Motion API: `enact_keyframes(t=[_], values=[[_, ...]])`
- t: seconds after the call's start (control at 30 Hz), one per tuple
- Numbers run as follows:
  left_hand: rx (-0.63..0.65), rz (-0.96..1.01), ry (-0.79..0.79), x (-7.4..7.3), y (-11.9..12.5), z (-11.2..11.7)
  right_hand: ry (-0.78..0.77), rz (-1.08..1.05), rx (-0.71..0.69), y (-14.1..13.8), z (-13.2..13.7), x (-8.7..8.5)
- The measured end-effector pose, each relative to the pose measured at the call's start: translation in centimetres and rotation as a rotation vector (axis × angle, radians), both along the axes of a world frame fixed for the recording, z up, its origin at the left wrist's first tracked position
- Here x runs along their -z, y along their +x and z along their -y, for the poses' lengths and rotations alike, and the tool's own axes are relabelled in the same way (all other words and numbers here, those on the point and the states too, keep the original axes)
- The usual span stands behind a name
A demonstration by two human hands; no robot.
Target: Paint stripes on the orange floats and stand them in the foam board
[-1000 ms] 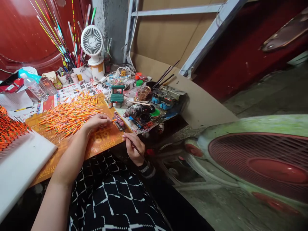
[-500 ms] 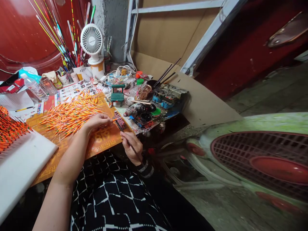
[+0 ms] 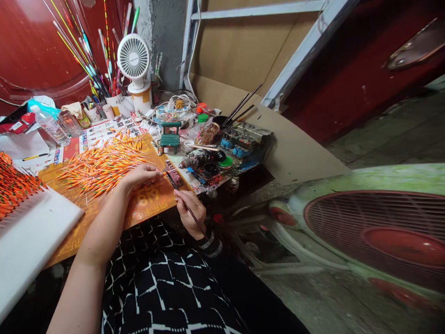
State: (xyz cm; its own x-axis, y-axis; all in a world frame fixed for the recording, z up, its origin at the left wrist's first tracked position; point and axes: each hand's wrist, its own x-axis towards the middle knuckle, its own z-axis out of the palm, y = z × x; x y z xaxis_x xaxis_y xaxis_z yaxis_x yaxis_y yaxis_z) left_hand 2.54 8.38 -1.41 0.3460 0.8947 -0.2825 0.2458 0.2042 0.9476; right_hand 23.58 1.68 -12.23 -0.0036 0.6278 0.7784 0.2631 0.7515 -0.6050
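My left hand (image 3: 139,176) lies on the orange sheet (image 3: 146,204) with its fingers pinched on one small orange float (image 3: 163,173), whose tip points right. My right hand (image 3: 190,212) grips a thin dark paintbrush (image 3: 177,190); the brush tip touches the float's end. A heap of orange and white floats (image 3: 100,164) lies just left of my left hand. Paint pots and a smeared palette (image 3: 208,169) sit right behind the brush.
A white foam block (image 3: 31,232) stuck with orange floats (image 3: 14,185) sits at the left. At the back stand a small white fan (image 3: 134,58), cups of long float rods (image 3: 86,51), a bottle (image 3: 48,125) and a tiny green bench (image 3: 170,138). A big green floor fan (image 3: 365,227) fills the right.
My right hand has lifted slightly and brought the brush tip up to the float held in my left hand. The left hand has hardly moved.
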Motion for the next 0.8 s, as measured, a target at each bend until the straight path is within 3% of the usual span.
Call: enact_keyframes(t=[0.37, 0.8], values=[[0.037, -0.006, 0.042, 0.2, 0.0, 0.0, 0.05, 0.012, -0.158, -2.4, 3.7, -0.8], [0.034, 0.021, 0.03, 0.3, 0.0, 0.1, 0.058, 0.082, -0.11, -3.1, 3.7, -0.2]])
